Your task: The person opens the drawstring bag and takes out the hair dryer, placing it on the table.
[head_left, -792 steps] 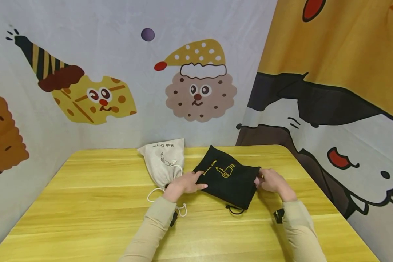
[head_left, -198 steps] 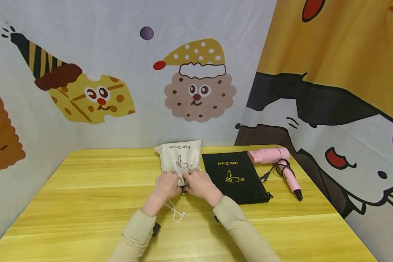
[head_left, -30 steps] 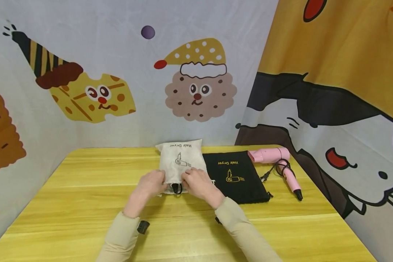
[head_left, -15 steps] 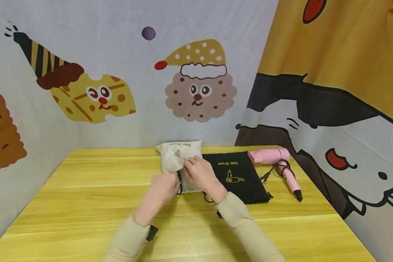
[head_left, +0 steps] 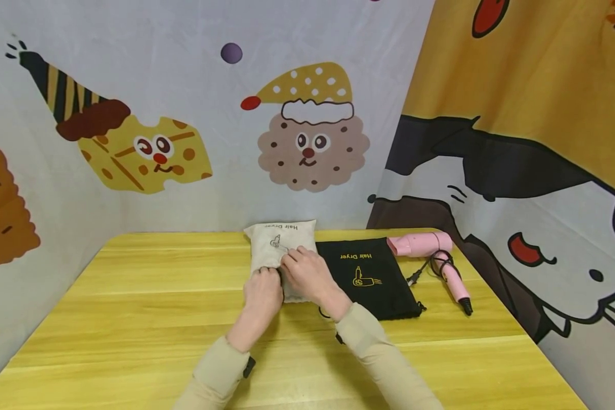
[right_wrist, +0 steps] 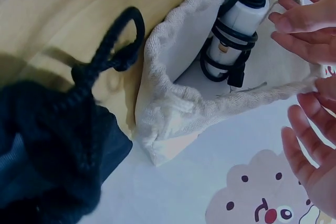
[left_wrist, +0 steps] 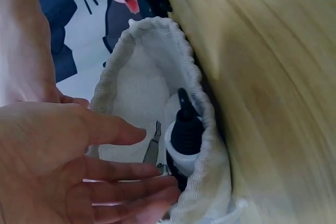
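Note:
In the head view, a white drawstring bag (head_left: 269,250) printed "Hair Dryer" lies at the table's back, its mouth towards me. My right hand (head_left: 310,274) pinches the upper rim of its mouth and holds it raised. My left hand (head_left: 263,291) reaches into the mouth with fingers extended. Inside, the right wrist view shows a white hair dryer handle (right_wrist: 244,17) wrapped in black cord (right_wrist: 231,40). The cord's plug (left_wrist: 152,149) is close to my left thumb and fingers in the left wrist view. Cloth hides the rest of the hair dryer.
A black drawstring bag (head_left: 359,296) lies flat to the right of the white one. Beyond it, a pink hair dryer (head_left: 422,244) rests near the back right corner, black cord wound round its handle. A printed curtain (head_left: 184,210) stands behind the wooden table (head_left: 148,319).
The pink hair dryer has come out of the black bag since the earliest frame. Over the last second, my right hand lifted the white bag's rim and my left hand moved into its mouth.

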The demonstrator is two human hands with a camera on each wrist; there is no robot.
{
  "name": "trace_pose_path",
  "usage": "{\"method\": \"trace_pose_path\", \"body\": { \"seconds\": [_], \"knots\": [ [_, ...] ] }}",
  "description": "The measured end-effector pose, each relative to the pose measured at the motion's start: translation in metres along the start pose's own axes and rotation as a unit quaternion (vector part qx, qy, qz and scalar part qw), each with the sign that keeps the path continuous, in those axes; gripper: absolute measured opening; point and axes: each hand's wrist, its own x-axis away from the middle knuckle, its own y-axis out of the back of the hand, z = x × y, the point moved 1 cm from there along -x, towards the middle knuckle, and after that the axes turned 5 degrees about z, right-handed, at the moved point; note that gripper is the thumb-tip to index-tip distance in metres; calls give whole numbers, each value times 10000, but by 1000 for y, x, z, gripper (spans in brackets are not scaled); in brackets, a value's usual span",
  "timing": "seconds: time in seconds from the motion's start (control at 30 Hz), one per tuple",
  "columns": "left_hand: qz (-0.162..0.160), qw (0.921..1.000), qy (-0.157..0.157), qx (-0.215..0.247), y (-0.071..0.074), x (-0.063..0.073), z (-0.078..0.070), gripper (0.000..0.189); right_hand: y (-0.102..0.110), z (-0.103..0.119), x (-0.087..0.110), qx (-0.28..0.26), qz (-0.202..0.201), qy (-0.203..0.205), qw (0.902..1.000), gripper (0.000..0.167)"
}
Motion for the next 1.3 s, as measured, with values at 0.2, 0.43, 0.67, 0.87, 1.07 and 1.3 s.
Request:
{"method": "trace_pose_path", "body": {
  "seconds": [0.2,0.43,0.67,0.87,1.07,1.3],
  "knots": [
    [472,9981,375,106,-7,-5,4,27,-5,0,6,1,466,-100,9989,10],
    [583,9968,537,146,-16,-12,11,52,-11,-11,16,62,549,-430,9975,12],
    [243,9966,784,-87,-23,-21,14,59,-18,-27,27,-81,859,-880,9924,12],
    [258,9965,755,-233,-26,-29,18,50,-23,-38,32,-341,1166,-1258,9846,11],
    [538,9969,550,-191,-27,-36,25,47,-28,-45,36,-571,1618,-1749,9695,10],
    [1198,9913,536,79,-19,-38,36,50,-29,-60,39,-832,1976,-2117,9535,12]
  ]
}}
